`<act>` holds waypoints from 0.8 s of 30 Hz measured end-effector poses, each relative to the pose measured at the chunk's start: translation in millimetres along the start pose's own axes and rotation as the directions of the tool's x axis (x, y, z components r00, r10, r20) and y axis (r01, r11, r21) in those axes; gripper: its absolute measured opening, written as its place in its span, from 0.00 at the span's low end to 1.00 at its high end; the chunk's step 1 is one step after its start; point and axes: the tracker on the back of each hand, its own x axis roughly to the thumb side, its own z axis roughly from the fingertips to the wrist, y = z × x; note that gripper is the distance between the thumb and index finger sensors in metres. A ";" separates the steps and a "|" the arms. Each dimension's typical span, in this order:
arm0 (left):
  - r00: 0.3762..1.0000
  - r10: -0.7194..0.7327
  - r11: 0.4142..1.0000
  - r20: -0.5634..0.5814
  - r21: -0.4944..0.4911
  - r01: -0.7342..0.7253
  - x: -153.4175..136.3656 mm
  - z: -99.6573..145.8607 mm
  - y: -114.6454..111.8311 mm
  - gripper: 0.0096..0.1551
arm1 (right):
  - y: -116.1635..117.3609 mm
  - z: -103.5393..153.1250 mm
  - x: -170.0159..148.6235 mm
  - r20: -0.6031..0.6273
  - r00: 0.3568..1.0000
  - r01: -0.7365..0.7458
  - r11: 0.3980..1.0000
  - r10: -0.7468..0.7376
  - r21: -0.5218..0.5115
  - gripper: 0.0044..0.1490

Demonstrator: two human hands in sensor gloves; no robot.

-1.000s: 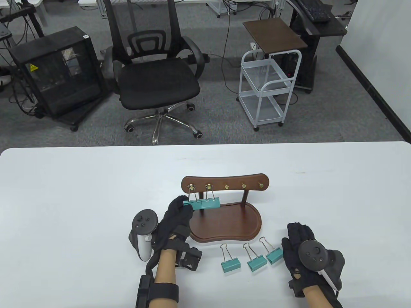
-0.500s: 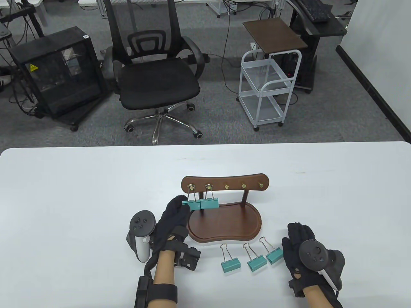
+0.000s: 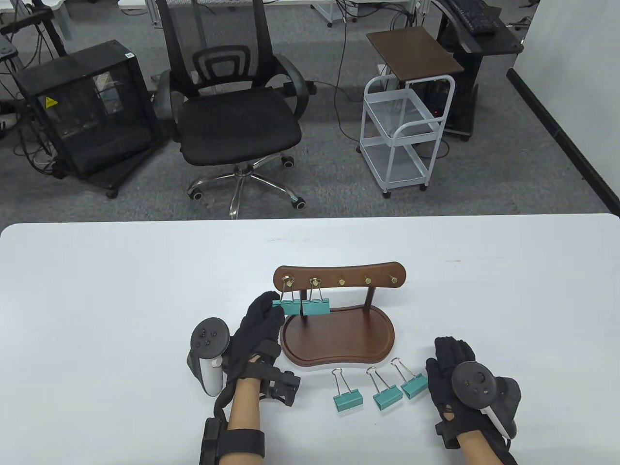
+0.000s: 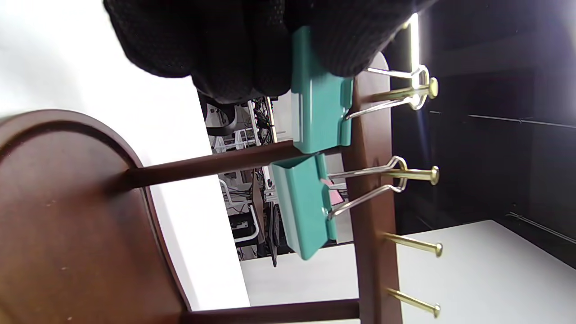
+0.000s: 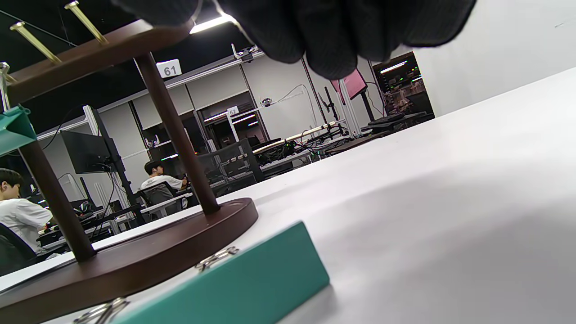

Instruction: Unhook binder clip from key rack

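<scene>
A dark wooden key rack (image 3: pixel 339 274) with brass hooks stands on an oval base at the table's middle. Two teal binder clips hang from its two leftmost hooks. My left hand (image 3: pixel 264 310) grips the leftmost clip (image 3: pixel 290 307) by its teal body; its wire loop sits near the tip of the hook (image 4: pixel 425 87). The second clip (image 3: pixel 316 306) hangs beside it, also in the left wrist view (image 4: pixel 306 202). My right hand (image 3: pixel 448 361) rests on the table right of the rack, holding nothing.
Three teal binder clips lie on the table in front of the rack base: one (image 3: pixel 348 400), a second (image 3: pixel 387 397), and a third (image 3: pixel 414 386) right by my right hand. The third fills the bottom of the right wrist view (image 5: pixel 234 283).
My left hand has drawn the leftmost clip slightly left and toward me, away from the second clip. The right hand has not moved.
</scene>
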 end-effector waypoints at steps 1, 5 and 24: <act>1.000 0.003 1.000 0.004 -0.002 -0.003 0.2 0.0 -0.4 0.32 | 0.0 0.0 -0.1 -0.001 1.000 0.001 1.000 -0.001 0.000 0.38; 1.000 -0.003 1.000 0.010 -0.003 0.003 -0.1 0.1 -0.5 0.32 | 0.0 -0.1 -0.1 -0.001 1.000 0.005 1.000 -0.005 -0.001 0.38; 0.998 -0.051 0.998 0.047 -0.020 0.052 13.7 35.2 17.0 0.30 | -0.3 -1.5 1.3 0.014 0.999 0.033 0.999 -0.033 -0.014 0.38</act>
